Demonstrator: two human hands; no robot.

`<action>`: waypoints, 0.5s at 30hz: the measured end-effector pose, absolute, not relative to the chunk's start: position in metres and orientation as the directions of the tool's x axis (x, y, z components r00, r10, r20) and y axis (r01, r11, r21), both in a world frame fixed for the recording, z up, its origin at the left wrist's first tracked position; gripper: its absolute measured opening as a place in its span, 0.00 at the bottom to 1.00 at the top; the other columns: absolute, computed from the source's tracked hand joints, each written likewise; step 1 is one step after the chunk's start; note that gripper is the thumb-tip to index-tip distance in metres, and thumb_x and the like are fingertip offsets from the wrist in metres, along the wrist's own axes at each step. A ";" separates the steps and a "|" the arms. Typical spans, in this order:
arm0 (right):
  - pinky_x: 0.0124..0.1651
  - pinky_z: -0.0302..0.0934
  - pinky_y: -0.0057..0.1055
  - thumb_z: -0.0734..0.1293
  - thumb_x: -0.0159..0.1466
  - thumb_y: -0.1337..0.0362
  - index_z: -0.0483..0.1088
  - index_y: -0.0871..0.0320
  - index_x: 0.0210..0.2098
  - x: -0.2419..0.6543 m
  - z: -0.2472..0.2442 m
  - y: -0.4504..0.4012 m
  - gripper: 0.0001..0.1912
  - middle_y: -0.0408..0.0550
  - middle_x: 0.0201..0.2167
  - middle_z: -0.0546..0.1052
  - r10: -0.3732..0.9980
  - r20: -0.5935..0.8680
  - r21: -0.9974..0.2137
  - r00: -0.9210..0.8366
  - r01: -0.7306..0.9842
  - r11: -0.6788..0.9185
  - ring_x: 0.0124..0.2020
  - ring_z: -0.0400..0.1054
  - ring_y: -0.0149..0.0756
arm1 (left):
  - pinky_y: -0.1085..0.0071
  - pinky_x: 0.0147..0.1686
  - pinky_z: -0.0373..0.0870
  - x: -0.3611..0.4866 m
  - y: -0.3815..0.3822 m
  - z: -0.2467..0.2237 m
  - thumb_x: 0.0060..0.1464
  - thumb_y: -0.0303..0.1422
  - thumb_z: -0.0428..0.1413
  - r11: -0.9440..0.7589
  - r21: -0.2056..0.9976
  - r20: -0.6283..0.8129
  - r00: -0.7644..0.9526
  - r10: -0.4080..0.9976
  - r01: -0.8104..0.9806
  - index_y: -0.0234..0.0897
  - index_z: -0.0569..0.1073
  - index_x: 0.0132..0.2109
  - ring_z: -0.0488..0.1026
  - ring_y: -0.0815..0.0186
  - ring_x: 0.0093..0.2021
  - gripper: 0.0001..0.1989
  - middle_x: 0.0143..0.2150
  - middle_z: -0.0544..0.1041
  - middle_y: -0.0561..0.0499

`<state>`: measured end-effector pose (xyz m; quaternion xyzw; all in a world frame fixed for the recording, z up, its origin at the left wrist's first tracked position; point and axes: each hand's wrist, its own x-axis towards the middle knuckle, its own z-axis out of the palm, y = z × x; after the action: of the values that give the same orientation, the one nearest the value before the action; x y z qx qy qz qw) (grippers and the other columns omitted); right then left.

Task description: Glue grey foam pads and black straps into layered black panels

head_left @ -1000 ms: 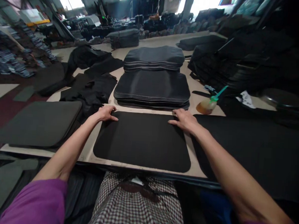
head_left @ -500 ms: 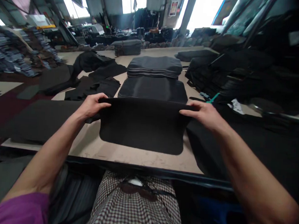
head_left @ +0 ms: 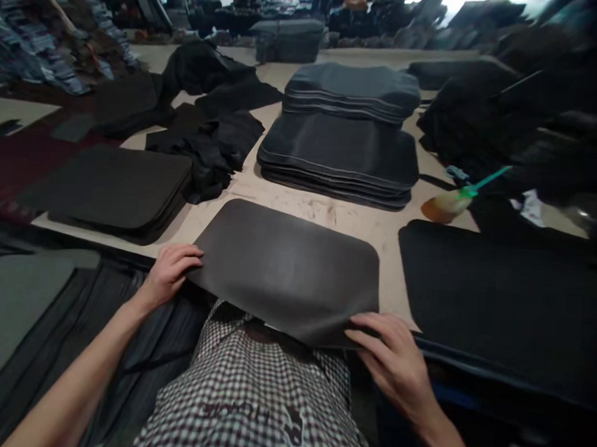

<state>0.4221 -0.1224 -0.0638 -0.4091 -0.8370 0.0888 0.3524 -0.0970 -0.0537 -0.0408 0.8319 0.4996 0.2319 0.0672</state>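
A dark, smooth sheet with rounded corners (head_left: 291, 263), which looks like leather, lies at the table's front edge, its near side overhanging towards my checked apron (head_left: 254, 394). My left hand (head_left: 172, 270) is closed on its near left corner, fingers on top and thumb hidden. At the near right corner, my right hand (head_left: 389, 352) grips the edge, and the sheet bends slightly there. Behind the sheet stands a stack of black panels (head_left: 340, 149) with pale edge lines. Another stack of dark grey panels (head_left: 353, 89) sits just beyond it.
A pile of dark sheets (head_left: 115, 184) lies on the left, near crumpled black pieces (head_left: 207, 145). On the right are black sheets (head_left: 500, 287) and a bottle with amber liquid and a green nozzle (head_left: 447, 204). Dark material (head_left: 116, 347) hangs or lies below the table's left edge.
Both hands have come down and nearer to me with the sheet, which was raised upright and is now laid nearly flat. My view has tilted down, and the bottle now shows clearly.
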 end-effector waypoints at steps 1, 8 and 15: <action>0.52 0.68 0.55 0.64 0.65 0.76 0.73 0.43 0.56 0.419 -0.078 -0.126 0.26 0.50 0.50 0.78 0.726 0.521 -0.401 -0.449 0.622 0.672 0.51 0.73 0.50 | 0.46 0.61 0.65 -0.098 -0.058 -0.050 0.59 0.26 0.51 -0.461 0.345 0.310 0.364 0.878 0.818 0.47 0.77 0.50 0.72 0.53 0.61 0.16 0.57 0.78 0.47; 0.55 0.62 0.60 0.62 0.57 0.79 0.70 0.48 0.56 0.423 -0.104 -0.131 0.30 0.56 0.56 0.74 0.737 0.503 -0.338 -0.452 0.682 0.648 0.57 0.69 0.55 | 0.49 0.65 0.62 -0.088 -0.069 -0.059 0.57 0.23 0.51 -0.370 0.365 0.408 0.211 0.888 0.854 0.44 0.74 0.53 0.69 0.54 0.64 0.20 0.60 0.75 0.46; 0.57 0.61 0.64 0.62 0.56 0.78 0.65 0.52 0.55 0.436 -0.111 -0.127 0.29 0.60 0.58 0.70 0.810 0.472 -0.412 -0.347 0.726 0.551 0.60 0.64 0.58 | 0.48 0.63 0.65 -0.090 -0.063 -0.058 0.59 0.27 0.54 -0.376 0.361 0.411 0.216 0.886 0.854 0.44 0.71 0.56 0.71 0.53 0.61 0.19 0.59 0.75 0.44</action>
<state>0.4364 -0.1269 -0.1106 -0.4695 -0.8181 0.0648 0.3257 -0.0901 -0.0630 -0.0583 0.7792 0.5581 0.2838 0.0283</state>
